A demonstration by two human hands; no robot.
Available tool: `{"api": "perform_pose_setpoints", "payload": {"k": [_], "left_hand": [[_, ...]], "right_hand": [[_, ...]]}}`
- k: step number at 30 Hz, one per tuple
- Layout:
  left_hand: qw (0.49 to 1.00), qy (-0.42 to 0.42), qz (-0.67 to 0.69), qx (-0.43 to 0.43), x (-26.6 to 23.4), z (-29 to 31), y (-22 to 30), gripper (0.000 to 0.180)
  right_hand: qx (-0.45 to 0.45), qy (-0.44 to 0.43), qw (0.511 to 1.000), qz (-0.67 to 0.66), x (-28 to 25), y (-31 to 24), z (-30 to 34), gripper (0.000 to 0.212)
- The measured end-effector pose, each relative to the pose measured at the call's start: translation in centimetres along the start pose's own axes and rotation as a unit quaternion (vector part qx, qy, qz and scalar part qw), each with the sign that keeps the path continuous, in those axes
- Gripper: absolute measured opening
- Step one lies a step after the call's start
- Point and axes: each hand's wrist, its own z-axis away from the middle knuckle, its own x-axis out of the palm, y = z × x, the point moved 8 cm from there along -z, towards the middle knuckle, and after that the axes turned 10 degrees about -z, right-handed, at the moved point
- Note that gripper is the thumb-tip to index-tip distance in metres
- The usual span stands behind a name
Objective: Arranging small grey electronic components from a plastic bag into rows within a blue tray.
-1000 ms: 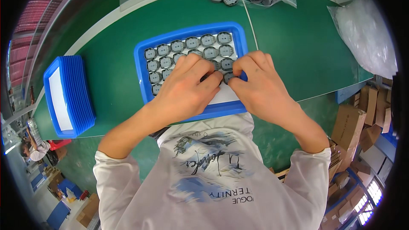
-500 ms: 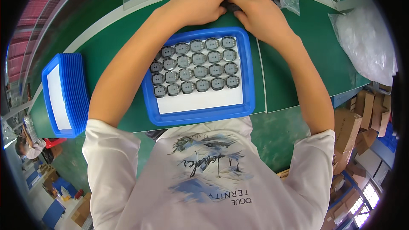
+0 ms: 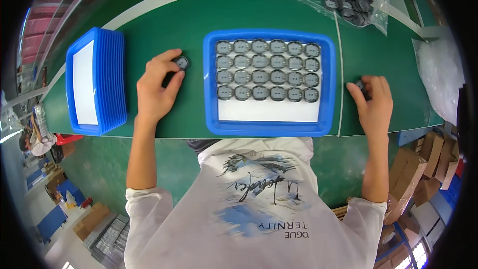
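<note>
Pinched a gray housing (image 3: 182, 63) edgewise in the left hand (image 3: 156, 88), likely to spare its face, and a second housing (image 3: 362, 86) in the right hand (image 3: 375, 105), with the blue tray (image 3: 269, 129) between.

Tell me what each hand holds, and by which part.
Left hand: a grey round piece, by its rim. Right hand: a dark grey piece, partly covered, so the exact place of the hold cannot be told.
</note>
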Motion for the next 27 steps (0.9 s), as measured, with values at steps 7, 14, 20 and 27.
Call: {"api": "perform_pose_setpoints", "payload": {"k": [7, 14, 20, 27], "left_hand": [[0.997, 0.028, -0.059, 0.052, -0.6, 0.8, 0.4, 0.02], [0.985, 0.041, -0.138, 0.095, -0.7, -0.6, 1.4, 0.024], [0.987, -0.046, -0.12, -0.101, -0.6, 1.3, -0.1, 0.029], [0.992, -0.092, -0.049, 0.068, -1.3, 1.8, 1.7, 0.035]], "right_hand": [[-0.138, -0.091, 0.984, -0.059, -0.9, -1.4, 1.2, 0.022], [-0.164, -0.02, 0.984, -0.071, -1.9, -2.7, 1.2, 0.018], [-0.258, -0.077, 0.947, -0.176, -0.2, -11.8, 1.7, 0.024], [-0.36, -0.155, 0.888, -0.241, 5.7, -19.1, 2.3, 0.022]]}}
